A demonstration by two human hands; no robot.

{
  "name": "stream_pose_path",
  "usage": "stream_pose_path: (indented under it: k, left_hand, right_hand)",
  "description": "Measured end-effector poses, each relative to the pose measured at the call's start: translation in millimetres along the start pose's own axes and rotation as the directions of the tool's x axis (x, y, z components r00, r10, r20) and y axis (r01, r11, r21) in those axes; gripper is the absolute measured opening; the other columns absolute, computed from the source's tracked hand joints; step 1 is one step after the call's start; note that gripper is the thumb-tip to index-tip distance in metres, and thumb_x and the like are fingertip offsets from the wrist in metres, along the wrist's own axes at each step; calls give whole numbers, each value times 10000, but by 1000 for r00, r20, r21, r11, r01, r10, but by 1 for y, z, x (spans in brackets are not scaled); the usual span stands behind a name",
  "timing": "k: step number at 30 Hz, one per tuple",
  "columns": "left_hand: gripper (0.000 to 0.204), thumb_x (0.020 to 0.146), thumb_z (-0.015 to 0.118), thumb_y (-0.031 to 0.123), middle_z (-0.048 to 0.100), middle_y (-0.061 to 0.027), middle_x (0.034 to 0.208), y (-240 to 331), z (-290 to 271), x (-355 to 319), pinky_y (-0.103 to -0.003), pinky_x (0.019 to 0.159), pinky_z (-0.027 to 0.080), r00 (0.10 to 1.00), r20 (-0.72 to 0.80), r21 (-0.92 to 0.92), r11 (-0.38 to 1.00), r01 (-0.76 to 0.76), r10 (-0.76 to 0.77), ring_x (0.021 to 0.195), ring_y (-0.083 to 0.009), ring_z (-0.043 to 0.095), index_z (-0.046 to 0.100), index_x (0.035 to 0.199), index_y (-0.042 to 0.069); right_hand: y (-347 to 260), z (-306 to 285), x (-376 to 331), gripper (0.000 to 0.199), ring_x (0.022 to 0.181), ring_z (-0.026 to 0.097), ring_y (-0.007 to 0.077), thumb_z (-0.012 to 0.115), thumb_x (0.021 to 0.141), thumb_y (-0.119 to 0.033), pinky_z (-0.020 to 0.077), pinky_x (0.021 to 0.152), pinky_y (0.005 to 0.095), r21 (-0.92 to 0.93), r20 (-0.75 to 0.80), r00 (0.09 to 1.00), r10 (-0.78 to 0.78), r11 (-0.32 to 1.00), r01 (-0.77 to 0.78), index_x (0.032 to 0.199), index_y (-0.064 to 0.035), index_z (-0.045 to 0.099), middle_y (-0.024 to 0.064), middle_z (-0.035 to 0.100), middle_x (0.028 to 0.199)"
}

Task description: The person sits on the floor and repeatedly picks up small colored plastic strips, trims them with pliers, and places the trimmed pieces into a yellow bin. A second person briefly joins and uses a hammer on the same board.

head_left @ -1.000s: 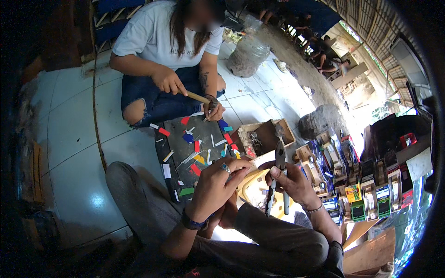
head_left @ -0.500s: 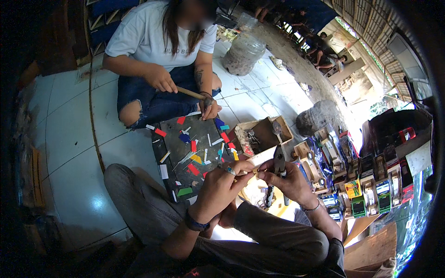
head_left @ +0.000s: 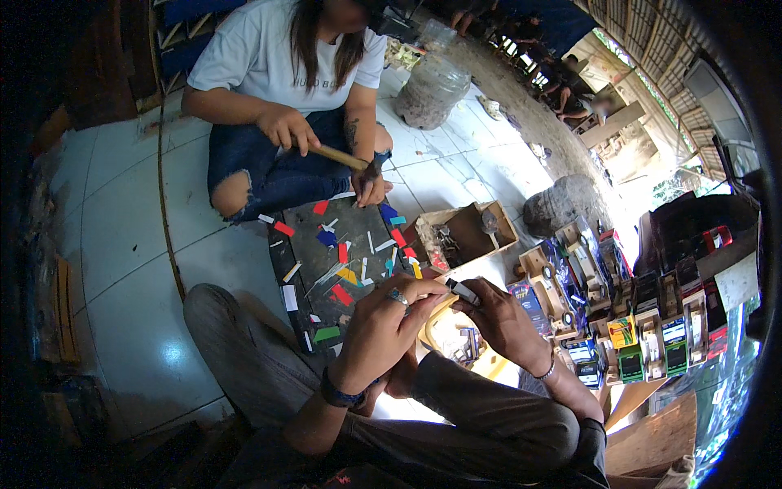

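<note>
My left hand [head_left: 383, 330], with a ring on one finger, is closed in a pinch at a thin yellowish piece [head_left: 443, 305]. Fingers cover most of that piece. Close beside its fingertips, my right hand [head_left: 509, 326] grips a small black-and-white object [head_left: 462, 291], one end pointing toward the left hand. Its exact kind is hard to make out. Both hands are above my crossed legs. Ahead of them lies a dark work board [head_left: 305, 244] strewn with coloured scraps, among them a red scrap [head_left: 342, 294] and a green scrap [head_left: 326, 334].
Across the board sits a person [head_left: 301, 106] holding a wooden-handled hammer [head_left: 338, 156] over its far edge. A wooden box [head_left: 464, 265] with metal bits stands beyond my hands. Several small wooden toy vehicles [head_left: 627, 332] crowd the right side. A yellow container [head_left: 487, 365] is below my right hand.
The pliers upright in my right hand earlier no longer show; a small black-and-white object is there instead. The other person's hammer has shifted slightly.
</note>
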State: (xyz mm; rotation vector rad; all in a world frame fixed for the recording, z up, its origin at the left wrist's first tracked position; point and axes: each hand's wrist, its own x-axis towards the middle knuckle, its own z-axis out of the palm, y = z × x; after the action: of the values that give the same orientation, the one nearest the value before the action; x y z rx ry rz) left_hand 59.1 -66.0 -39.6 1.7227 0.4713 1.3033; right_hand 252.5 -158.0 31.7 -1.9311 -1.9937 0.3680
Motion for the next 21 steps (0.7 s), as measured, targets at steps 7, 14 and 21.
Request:
stream_pose_path:
  k: [7, 14, 21]
  left_hand:
    - [148, 965, 686, 71, 730, -105, 1082, -5, -2, -3, -381, 798, 564, 997, 74, -18, 999, 40, -39, 964, -291, 725, 682, 1112, 68]
    - [132, 977, 677, 83, 729, -109, 1069, -6, -3, -3, -383, 801, 566, 996, 82, -29, 999, 42, -40, 967, -293, 728, 682, 1107, 65]
    - [127, 983, 676, 103, 726, -117, 1043, -5, -6, -2, -380, 789, 564, 990, 112, -30, 995, 93, -89, 959, -297, 728, 683, 1103, 62]
  right_hand:
    - [-3, -6, 0, 317, 918, 677, 444, 720, 962, -180, 522, 721, 472, -22, 24, 1000, -18, 1000, 19, 1182, 7, 589, 217, 696, 1004]
    - [-4, -8, -1, 352, 910, 677, 450, 726, 961, -197, 524, 717, 467, 15, 44, 999, -28, 1000, 27, 1201, 20, 587, 230, 697, 1022]
    - [-6, -9, -1, 354, 906, 683, 440, 729, 959, -204, 523, 727, 464, -13, 60, 998, -30, 999, 31, 1201, 22, 604, 225, 699, 1023]
